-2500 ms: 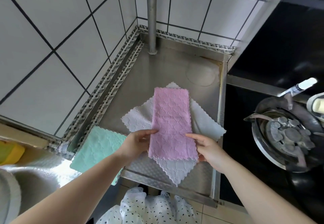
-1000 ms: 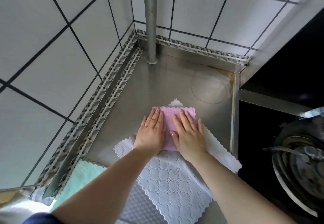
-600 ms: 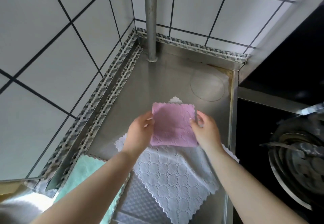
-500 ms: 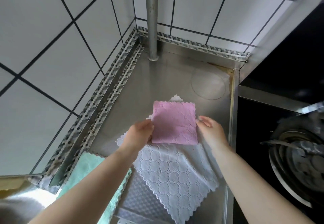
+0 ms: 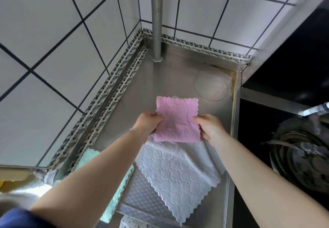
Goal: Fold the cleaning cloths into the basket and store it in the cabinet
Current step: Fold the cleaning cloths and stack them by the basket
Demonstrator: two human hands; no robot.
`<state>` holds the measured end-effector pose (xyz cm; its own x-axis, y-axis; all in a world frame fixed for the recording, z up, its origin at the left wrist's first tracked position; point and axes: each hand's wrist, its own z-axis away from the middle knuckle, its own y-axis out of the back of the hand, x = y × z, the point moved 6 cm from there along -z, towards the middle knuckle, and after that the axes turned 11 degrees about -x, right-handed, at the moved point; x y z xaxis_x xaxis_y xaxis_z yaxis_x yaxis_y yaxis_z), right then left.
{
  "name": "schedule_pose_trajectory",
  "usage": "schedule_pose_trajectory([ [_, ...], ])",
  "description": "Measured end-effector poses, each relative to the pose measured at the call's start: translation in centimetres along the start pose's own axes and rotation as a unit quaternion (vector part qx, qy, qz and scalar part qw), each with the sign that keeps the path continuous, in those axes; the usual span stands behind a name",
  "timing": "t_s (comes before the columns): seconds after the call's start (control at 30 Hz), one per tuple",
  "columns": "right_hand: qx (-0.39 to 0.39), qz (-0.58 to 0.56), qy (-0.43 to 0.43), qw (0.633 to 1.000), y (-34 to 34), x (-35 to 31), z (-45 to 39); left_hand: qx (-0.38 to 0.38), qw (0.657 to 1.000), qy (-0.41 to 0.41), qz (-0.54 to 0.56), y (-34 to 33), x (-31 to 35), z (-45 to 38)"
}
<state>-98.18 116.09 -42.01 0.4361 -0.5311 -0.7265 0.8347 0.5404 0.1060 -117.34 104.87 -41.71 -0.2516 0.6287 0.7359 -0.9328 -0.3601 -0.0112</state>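
A pink cleaning cloth, folded into a small square, is lifted off the steel counter. My left hand pinches its left edge and my right hand pinches its right edge. Under it a white cloth lies spread flat on the counter. A mint green cloth lies at the counter's left front, partly hidden by my left forearm. No basket or cabinet is in view.
White tiled walls meet at a corner behind the counter, where a steel pole stands upright. A black stove with a burner lies to the right. A sink edge with a yellow sponge is at far left.
The long pink strip was folded in half and pressed flat with both palms. Both hands then took its side edges and lifted the folded square.
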Motion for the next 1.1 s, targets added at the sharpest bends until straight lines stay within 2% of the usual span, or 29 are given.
schedule_pose_trajectory([
  [0.2,0.02,0.085,0.154,0.984,-0.6,-4.3,3.9,-0.034,0.996,-0.045,0.069,0.9,1.1,3.8],
  [0.33,-0.015,0.119,0.211,0.97,-2.7,-6.0,6.4,-0.057,0.991,-0.067,0.1,2.0,1.0,7.8],
  [0.47,-0.076,0.114,0.206,0.969,-6.0,-5.2,8.1,-0.009,0.992,-0.079,0.1,4.8,-0.4,12.2],
  [0.6,-0.161,0.081,0.134,0.975,-10.5,-1.6,10.2,0.046,0.993,-0.081,0.079,8.0,-2.2,15.9],
  [0.67,-0.21,0.037,0.083,0.974,-13.4,0.7,11.7,0.096,0.992,-0.084,0.006,10.2,-3.0,17.6],
  [0.73,-0.25,-0.001,0.032,0.968,-15.7,2.9,13.0,0.142,0.977,-0.071,-0.145,12.0,-3.2,18.5],
  [0.8,-0.273,-0.019,-0.003,0.962,-17.6,4.8,13.8,0.16,0.938,-0.055,-0.302,13.2,-3.6,18.8],
  [0.87,-0.276,-0.023,-0.025,0.96,-19.1,6.3,14.2,0.161,0.903,-0.05,-0.395,14.1,-4.4,18.6],
  [0.93,-0.272,-0.03,-0.043,0.961,-20.1,7.4,14.4,0.16,0.89,-0.043,-0.424,14.8,-5.4,18.4],
  [1.1,-0.272,-0.002,-0.057,0.96,-21.4,9.2,14.3,0.172,0.891,-0.042,-0.418,15.4,-7.1,17.9],
])
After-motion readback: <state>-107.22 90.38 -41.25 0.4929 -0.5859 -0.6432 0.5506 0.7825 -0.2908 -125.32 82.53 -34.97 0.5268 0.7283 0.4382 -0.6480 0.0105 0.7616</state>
